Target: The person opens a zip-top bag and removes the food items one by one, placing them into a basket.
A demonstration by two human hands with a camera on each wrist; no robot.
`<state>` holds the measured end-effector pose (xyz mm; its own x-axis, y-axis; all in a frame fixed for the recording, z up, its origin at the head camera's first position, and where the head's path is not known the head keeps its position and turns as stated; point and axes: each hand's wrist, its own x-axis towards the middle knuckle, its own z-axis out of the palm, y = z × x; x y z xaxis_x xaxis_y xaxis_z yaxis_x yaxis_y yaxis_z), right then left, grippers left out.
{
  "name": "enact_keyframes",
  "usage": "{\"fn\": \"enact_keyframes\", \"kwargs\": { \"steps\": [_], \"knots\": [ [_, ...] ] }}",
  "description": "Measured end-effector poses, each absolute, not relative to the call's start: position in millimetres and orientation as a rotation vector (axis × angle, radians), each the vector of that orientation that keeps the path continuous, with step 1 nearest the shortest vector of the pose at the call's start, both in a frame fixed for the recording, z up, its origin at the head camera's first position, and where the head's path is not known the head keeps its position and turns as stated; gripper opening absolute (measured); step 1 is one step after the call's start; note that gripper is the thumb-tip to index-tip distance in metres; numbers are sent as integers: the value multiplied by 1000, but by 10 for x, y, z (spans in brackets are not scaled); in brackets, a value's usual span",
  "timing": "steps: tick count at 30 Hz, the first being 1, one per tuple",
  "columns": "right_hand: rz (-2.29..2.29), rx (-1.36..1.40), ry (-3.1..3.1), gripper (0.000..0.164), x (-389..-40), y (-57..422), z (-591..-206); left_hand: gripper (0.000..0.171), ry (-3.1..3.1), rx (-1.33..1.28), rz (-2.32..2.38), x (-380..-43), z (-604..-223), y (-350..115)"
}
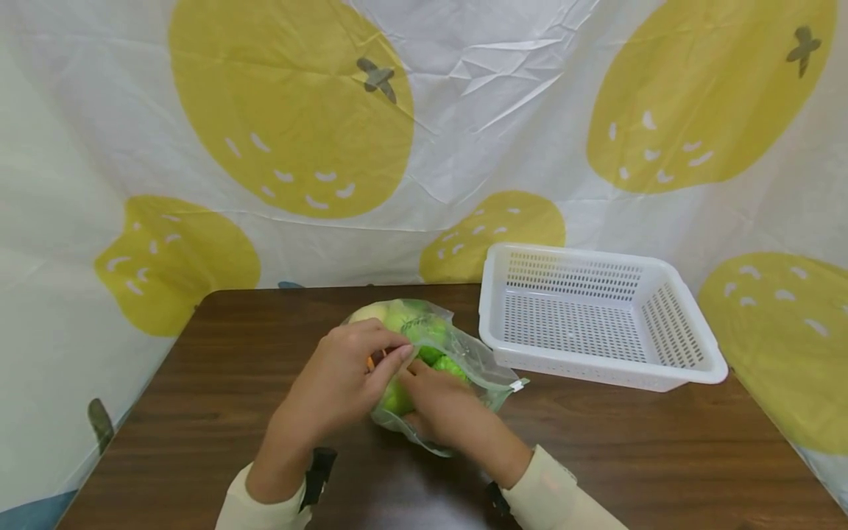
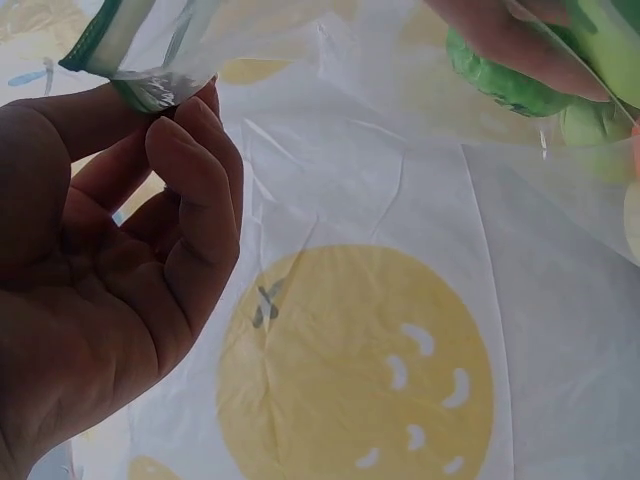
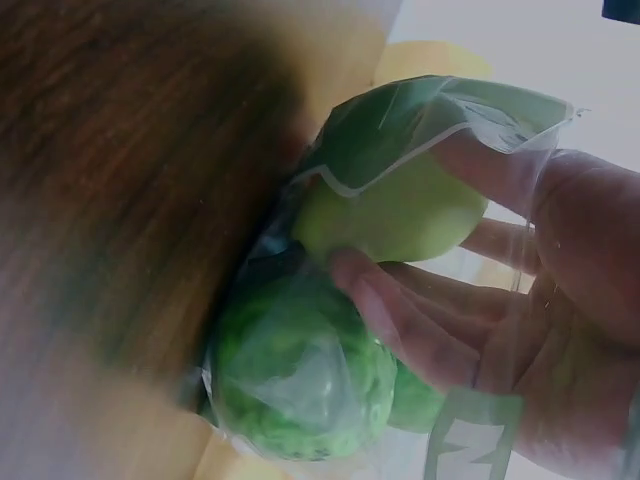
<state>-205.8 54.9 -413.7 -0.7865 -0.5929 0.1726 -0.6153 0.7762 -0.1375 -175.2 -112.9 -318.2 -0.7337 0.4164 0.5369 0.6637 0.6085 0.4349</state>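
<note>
A clear zip bag (image 1: 478,359) with a green-edged mouth and a white slider (image 1: 518,385) lies on the table, holding several green and pale fruit- or vegetable-like items. My left hand (image 1: 338,372) pinches the bag's rim (image 2: 160,90) between thumb and fingertips. My right hand (image 1: 447,412) reaches inside the mouth; in the right wrist view its thumb and fingers are around a smooth yellow-green round item (image 3: 400,215). Beside that hand sits a bumpy bright green item (image 3: 300,370), seen through the plastic. A bit of orange (image 1: 371,364) shows behind the left fingers.
A white perforated plastic basket (image 1: 603,357) stands right of the bag at the back of the dark wooden table (image 1: 218,368). Behind the table hangs a white cloth (image 1: 477,140) with yellow fruit prints.
</note>
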Motion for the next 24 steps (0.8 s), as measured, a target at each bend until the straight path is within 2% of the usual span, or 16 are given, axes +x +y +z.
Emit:
{"fn": "enact_keyframes", "kwargs": {
  "steps": [9, 14, 20, 24],
  "knots": [
    [292, 1022, -2809, 62, -2079, 542, -4183, 10, -2478, -875, -846, -1773, -3207, -1117],
    [271, 1047, -2794, 65, -2095, 540, -4185, 9, -2472, -877, -836, -1781, -3214, -1115],
    [152, 1061, -2774, 39, -2119, 507, -4222, 8, -2468, -875, -843, -1786, -3219, -1116],
    [105, 1051, -2759, 39, -2126, 489, -4248, 8, -2467, -872, -843, -1789, -3220, -1117]
  ]
}}
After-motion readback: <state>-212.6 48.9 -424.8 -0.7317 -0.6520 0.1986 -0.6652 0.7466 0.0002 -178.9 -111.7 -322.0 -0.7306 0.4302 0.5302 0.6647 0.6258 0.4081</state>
